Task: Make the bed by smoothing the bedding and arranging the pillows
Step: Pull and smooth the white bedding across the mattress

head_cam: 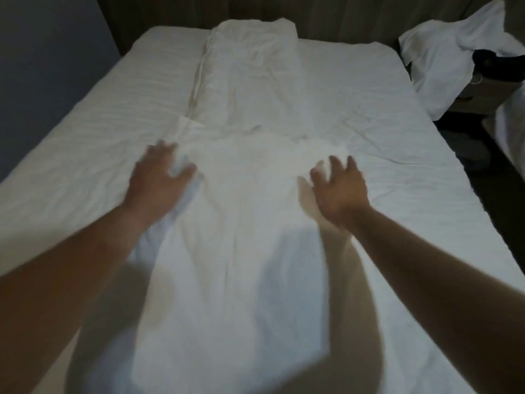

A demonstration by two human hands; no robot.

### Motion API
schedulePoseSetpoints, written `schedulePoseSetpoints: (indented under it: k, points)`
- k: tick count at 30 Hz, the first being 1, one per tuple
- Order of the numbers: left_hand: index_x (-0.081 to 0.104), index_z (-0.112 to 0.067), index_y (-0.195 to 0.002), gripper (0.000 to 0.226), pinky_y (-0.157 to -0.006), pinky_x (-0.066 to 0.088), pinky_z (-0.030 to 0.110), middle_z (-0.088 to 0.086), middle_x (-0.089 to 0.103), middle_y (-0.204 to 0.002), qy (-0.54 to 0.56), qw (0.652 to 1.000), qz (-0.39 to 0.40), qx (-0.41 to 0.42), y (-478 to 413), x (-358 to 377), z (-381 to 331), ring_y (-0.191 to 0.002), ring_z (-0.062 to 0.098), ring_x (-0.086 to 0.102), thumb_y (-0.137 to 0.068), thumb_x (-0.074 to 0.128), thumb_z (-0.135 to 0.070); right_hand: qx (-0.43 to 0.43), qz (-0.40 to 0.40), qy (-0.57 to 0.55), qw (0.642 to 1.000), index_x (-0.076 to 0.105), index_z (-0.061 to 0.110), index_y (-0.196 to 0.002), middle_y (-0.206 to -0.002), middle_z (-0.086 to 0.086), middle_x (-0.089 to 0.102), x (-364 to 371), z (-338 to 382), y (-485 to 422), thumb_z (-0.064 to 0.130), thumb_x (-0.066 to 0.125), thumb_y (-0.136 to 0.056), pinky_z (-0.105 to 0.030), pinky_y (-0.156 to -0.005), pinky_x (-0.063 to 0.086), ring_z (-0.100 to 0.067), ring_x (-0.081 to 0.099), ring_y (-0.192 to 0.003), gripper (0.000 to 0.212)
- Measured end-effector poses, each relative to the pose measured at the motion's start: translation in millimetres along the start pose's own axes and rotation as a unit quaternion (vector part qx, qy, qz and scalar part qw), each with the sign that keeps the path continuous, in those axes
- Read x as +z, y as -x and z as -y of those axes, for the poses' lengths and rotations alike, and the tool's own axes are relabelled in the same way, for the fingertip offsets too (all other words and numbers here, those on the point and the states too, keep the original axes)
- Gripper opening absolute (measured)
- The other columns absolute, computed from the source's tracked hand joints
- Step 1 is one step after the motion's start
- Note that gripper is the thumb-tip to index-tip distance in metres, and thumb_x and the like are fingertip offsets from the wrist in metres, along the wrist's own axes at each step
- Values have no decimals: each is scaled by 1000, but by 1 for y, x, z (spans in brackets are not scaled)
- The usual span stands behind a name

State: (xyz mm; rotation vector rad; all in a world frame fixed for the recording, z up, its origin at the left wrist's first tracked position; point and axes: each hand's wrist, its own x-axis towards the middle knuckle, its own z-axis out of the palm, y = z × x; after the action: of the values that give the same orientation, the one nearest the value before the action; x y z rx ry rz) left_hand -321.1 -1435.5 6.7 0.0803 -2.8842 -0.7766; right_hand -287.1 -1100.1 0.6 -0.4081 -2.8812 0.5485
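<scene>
A bed with a white fitted sheet [93, 132] fills the view. A long white folded duvet [244, 237] lies down the middle of the bed, from the headboard end toward me, with its far part [250, 66] bunched and wrinkled. My left hand [157, 180] rests on the duvet's left edge with fingers spread and a bit of cloth between thumb and fingers. My right hand [339, 189] hovers over or touches the duvet's right side, fingers spread and straight. Both hands are blurred.
A dark headboard or curtain [326, 15] runs behind the bed. To the right, a heap of white linen [443, 58] lies on a bedside cabinet [483, 92] with a dark object. A grey wall [48, 66] is on the left. Dark floor lies right of the bed.
</scene>
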Motion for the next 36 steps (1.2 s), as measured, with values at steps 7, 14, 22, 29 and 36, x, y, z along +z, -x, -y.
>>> schedulePoseSetpoints:
  k: [7,14,22,29,36]
  points:
    - [6,-37,-151,95,-120,3,46,-3,0,-163,-164,976,117,86,54,52,8,-150,17,-3,-71,16,-87,-79,86,70,991,16,34,-149,-160,-12,12,45,-1,60,72,22,-83,-52,-118,6,-34,9,-147,76]
    - [15,-34,-151,90,-119,6,46,1,7,-162,-158,975,140,74,60,56,7,-150,19,3,-76,30,-83,-68,169,88,979,18,29,-150,-160,-10,11,51,-4,58,65,25,-86,-47,-119,4,-30,7,-148,74]
    - [47,-18,-140,61,-113,23,26,3,38,-152,-3,967,254,-16,153,-27,-10,-139,17,35,-89,59,-49,-27,203,-14,979,64,15,-114,-119,-8,63,-38,-10,149,21,48,-90,-33,-96,43,-28,56,-114,30]
    - [58,-17,-128,49,-96,40,26,1,57,-133,68,928,360,-73,279,-115,-34,-120,16,54,-87,65,-42,60,269,-71,959,63,17,-121,-126,-1,63,-131,-18,316,23,51,-92,-22,-98,39,-18,56,-118,32]
    - [61,-17,-124,41,-97,42,26,-1,62,-124,70,897,436,-23,400,-151,-63,-114,12,57,-88,65,-37,177,277,-64,942,60,19,-125,-132,1,59,-191,-54,479,27,49,-94,-23,-101,38,-16,53,-122,34]
